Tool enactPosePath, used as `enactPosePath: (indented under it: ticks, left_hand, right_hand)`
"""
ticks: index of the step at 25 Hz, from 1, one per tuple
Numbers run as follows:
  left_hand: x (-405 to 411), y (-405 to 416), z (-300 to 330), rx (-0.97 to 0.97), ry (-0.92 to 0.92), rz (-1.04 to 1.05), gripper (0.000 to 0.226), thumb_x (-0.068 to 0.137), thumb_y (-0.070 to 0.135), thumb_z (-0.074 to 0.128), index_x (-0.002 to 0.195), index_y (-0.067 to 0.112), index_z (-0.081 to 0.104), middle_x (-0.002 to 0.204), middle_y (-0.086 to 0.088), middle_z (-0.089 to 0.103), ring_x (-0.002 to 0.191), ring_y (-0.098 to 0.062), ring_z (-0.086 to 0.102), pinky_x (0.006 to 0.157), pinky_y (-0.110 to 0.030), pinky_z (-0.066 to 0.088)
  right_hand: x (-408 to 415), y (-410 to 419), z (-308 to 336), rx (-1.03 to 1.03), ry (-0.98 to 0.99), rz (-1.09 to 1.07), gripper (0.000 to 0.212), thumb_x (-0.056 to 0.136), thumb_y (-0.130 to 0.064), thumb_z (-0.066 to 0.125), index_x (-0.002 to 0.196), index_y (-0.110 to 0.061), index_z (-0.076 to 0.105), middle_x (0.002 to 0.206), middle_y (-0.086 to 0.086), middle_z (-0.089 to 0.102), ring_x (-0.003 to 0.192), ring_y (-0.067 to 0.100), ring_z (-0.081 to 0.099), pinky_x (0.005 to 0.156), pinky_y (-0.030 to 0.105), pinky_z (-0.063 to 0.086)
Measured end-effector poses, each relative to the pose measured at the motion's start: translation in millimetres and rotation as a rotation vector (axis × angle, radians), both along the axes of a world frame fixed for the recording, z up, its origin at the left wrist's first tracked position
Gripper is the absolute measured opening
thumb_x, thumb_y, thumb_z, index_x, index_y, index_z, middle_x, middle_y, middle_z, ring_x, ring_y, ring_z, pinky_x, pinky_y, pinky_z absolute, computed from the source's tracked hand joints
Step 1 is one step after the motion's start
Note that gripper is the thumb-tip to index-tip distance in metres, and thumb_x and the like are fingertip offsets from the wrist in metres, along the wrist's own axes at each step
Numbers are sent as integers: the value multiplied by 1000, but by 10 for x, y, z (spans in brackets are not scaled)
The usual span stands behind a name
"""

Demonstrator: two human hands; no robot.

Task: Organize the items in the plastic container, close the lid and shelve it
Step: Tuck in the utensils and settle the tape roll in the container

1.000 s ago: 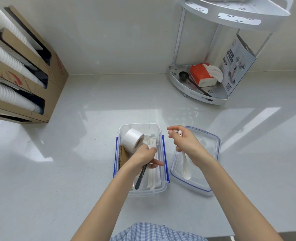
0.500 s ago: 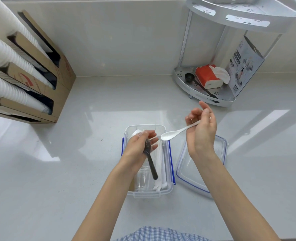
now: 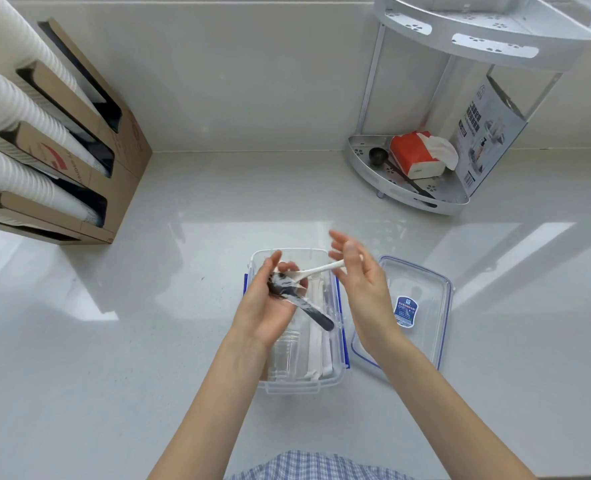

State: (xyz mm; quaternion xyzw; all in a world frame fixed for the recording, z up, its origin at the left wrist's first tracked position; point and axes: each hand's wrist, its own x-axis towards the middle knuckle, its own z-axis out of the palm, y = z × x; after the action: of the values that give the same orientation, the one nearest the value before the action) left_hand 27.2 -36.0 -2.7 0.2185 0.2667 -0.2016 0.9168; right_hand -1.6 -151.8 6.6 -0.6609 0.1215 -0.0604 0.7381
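Container: clear plastic container point(image 3: 335, 377) with blue side latches stands open on the pale counter point(image 3: 148, 341), just in front of the person.
Contents: a clear cup point(image 3: 284, 351) lying on its side and white strips point(image 3: 316, 344) along the right wall — the far end is hidden by the hands.
Lid: clear lid point(image 3: 422, 299) with a blue label lies flat just right of the container.
Left hand: left hand point(image 3: 270, 306) hovers over the container, palm up, fingers curled around a black spoon point(image 3: 308, 310) whose handle points toward the lid.
Right hand: right hand point(image 3: 363, 282) pinches the handle of a white spoon point(image 3: 318, 270) between thumb and forefinger, other fingers spread — its bowl lies over the black spoon's bowl.
Corner rack: white corner shelf point(image 3: 408, 199) at back right holds a red tissue pack point(image 3: 413, 154).
Left edge: cardboard cup dispenser point(image 3: 121, 161) with white cup stacks.
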Motion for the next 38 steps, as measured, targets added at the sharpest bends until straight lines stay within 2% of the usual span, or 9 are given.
enactPosePath:
  ticks: [2, 4, 8, 11, 15, 19, 22, 27, 38]
  left_hand:
    - [37, 91, -42, 1, 8, 75, 20, 91, 18, 47, 72, 15, 50, 38, 6, 50, 51, -8, 51, 86, -30, 48]
    - [48, 123, -40, 33, 4, 121, 18, 92, 18, 46, 75, 15, 51, 37, 6, 49, 38, -6, 50, 57, -22, 54]
    - [22, 53, 6, 275, -142, 65, 16, 93, 15, 42, 82, 15, 53, 43, 6, 50, 36, -5, 49, 40, -14, 46]
    - [-11, -21, 22, 483, -276, -76, 20, 94, 10, 40, 85, 18, 57, 60, 3, 46, 51, -5, 48, 47, -16, 43]
    - [-39, -107, 38, 592, -346, -239, 26, 93, 8, 41, 81, 21, 60, 66, 1, 44, 64, -11, 41, 61, -22, 36]
    - [-37, -124, 21, 699, -372, -297, 12, 91, 15, 46, 95, 20, 57, 70, 1, 52, 69, -9, 51, 65, -21, 44]
    - [-53, -113, -53, 934, -407, -378, 37, 89, 25, 51, 124, 16, 44, 92, 1, 57, 84, -11, 57, 87, -30, 45]
    - [-131, 6, -286, 1509, -768, -577, 42, 91, 10, 43, 133, 13, 40, 125, -11, 51, 109, -22, 55, 88, -17, 37]
    - [-211, 28, -449, 1713, -914, -969, 42, 88, 9, 40, 129, 13, 45, 127, -11, 58, 113, -29, 56, 92, -40, 46]
  right_hand:
    - [-127, -76, -58, -138, 157, 205, 27, 97, -27, 36, 100, -29, 63, 105, 4, 61, 81, 0, 60, 79, 12, 52]
    - [-230, -132, -95, -150, 321, 405, 31, 97, -24, 37, 109, -13, 63, 85, 3, 65, 63, -2, 62, 65, 8, 53]
    - [-288, -134, -101, -193, 402, 591, 33, 98, -20, 37, 110, -5, 63, 92, 5, 65, 67, 0, 62, 68, 12, 51]
    - [-251, -73, -53, -452, 320, 591, 26, 95, -29, 43, 94, -19, 67, 86, 5, 57, 78, 10, 55, 78, 23, 41]
    - [-153, 0, 5, -642, 312, 551, 20, 88, -35, 54, 72, -23, 52, 69, -16, 48, 64, 0, 46, 59, 17, 35]
    - [-52, -11, -12, -685, 320, 547, 33, 86, -30, 56, 58, -23, 40, 60, -8, 43, 57, 7, 40, 53, 21, 33]
    - [-9, -17, -39, -724, 342, 510, 26, 87, -25, 53, 64, -17, 43, 62, -5, 45, 64, 19, 48, 63, 31, 47]
    - [17, 36, -90, -873, 398, 560, 8, 87, -14, 46, 91, -9, 43, 94, 16, 62, 82, 34, 63, 74, 39, 54]
    - [-43, 202, -243, -1065, 548, 660, 35, 86, 3, 42, 121, 6, 41, 116, 24, 61, 105, 38, 60, 82, 38, 49]
